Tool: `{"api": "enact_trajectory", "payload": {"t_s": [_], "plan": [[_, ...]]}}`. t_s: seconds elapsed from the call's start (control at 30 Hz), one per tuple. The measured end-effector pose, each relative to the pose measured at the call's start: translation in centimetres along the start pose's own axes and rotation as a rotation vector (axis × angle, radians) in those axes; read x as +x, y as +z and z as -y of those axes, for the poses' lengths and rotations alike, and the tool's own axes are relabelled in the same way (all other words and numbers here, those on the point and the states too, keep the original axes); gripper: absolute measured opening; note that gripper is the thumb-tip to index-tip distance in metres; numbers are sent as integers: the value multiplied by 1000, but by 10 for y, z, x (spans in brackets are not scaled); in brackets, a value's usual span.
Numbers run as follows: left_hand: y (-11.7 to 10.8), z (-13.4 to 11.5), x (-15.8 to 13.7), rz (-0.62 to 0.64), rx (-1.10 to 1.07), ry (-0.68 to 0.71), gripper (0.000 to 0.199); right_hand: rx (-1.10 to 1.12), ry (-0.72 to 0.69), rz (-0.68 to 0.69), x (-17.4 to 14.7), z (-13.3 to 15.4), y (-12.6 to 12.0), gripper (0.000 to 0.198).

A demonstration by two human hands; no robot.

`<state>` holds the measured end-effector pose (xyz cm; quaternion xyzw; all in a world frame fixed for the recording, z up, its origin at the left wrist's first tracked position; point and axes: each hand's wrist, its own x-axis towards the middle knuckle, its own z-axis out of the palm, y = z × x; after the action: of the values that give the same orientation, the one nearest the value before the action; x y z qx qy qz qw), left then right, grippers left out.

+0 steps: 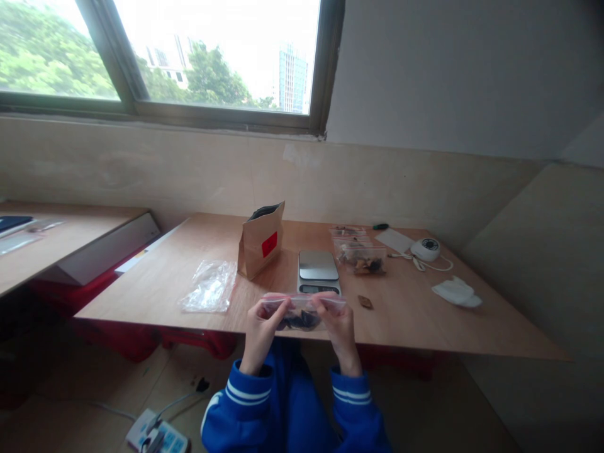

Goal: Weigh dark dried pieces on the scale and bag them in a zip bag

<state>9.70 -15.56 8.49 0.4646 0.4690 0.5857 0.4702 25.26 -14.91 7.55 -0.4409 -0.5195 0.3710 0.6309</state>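
Both hands pinch the top edge of a clear zip bag point(302, 319) with a reddish seal strip and dark pieces inside. My left hand point(262, 324) grips its left end, thumb on the strip. At the other end, my right hand point(338, 324) is closed on the same strip. The bag hangs over the table's front edge. Just beyond it sits a kitchen scale point(319, 267) with a bare metal plate, its display partly above my fingers. A small brown piece point(365, 302) lies on the table right of my right hand.
A kraft paper pouch point(262, 242) stands open-topped behind left, near flat empty plastic bags point(210, 286). Filled zip bags point(365, 261) lie right of the scale. Farther right are a white camera-like device point(425, 250) with cable and a crumpled white cloth point(457, 292). A power strip point(158, 433) lies on the floor.
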Motion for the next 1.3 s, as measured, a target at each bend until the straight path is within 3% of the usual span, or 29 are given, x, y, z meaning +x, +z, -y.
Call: {"api": "enact_trajectory", "payload": {"t_s": [0.23,0.4,0.57,1.03,1.3], "plan": [[6,5,-1,-137,-45,7,32,17,32,-14,-1,0,8,15],[3,5,1,18,-73,-44,32,164,44,85,-1,2,4,15],[-1,5,2,160,-65,-35,28,83,88,155,-1,8,2,16],[9,8,2,153,-52,-53,30,-20,2,12,1,-4,2,15],[14,10,2,103,-27,31,27,44,62,91,2,-3,6,18]]}}
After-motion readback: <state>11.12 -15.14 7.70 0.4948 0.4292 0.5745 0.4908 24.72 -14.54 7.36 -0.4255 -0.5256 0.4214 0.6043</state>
